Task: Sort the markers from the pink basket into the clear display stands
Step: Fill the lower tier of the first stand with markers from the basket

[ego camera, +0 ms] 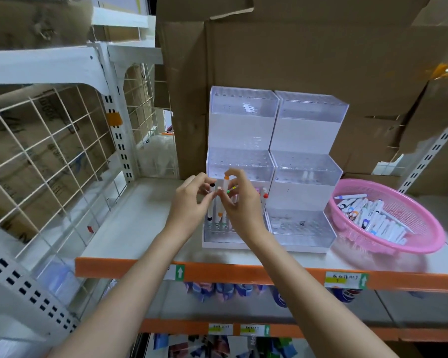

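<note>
Two clear stepped display stands sit side by side on the shelf, the left stand and the right stand. Several markers stand upright in the left stand's bottom tier. My left hand pinches a black-capped marker over that tier. My right hand pinches an orange-capped marker beside it and holds more markers, partly hidden, in its palm. A red-capped marker stands at the tier's right end. The pink basket at right holds several markers.
Cardboard boxes form a wall behind the stands. A white wire-grid panel and slotted upright close off the left side. The shelf's orange front edge carries price labels. Packaged goods hang on the lower shelves.
</note>
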### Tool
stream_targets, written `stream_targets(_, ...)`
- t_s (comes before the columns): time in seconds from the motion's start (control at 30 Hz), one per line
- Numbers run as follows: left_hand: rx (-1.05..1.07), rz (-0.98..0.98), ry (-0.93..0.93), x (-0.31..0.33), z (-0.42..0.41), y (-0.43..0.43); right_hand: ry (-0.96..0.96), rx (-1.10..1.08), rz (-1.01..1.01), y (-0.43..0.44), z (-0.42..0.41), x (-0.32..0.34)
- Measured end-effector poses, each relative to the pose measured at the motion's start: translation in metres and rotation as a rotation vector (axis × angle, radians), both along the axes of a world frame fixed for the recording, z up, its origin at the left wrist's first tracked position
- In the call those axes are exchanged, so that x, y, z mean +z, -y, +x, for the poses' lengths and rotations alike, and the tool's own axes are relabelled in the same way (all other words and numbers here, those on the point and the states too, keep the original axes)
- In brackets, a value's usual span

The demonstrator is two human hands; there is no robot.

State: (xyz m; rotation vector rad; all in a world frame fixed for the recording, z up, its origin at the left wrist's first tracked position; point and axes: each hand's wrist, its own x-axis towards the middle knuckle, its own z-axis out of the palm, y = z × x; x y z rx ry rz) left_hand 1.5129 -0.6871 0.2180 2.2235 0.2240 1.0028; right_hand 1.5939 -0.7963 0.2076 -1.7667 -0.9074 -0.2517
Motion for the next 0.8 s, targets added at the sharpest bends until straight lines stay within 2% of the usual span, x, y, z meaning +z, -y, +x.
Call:
stream_targets(0.23, 0.057, 0.269, -0.027, 0.005, 0.002, -0.003, 0.028, -0.028, -0.011, 0.001, 0.001, -0.003)
stream_targets(0.4, 0.118, 0.284, -0.052, -0.005, -0.003, -0.007, 0.042, -0.037, -0.006, 0.002, 0.002, -0.003)
stream_targets(0.8, 0.129, 0.482, -0.085, -0.009, -0.009, -0.004, 0.017, -0.037, -0.002, 0.002, 0.002, -0.004)
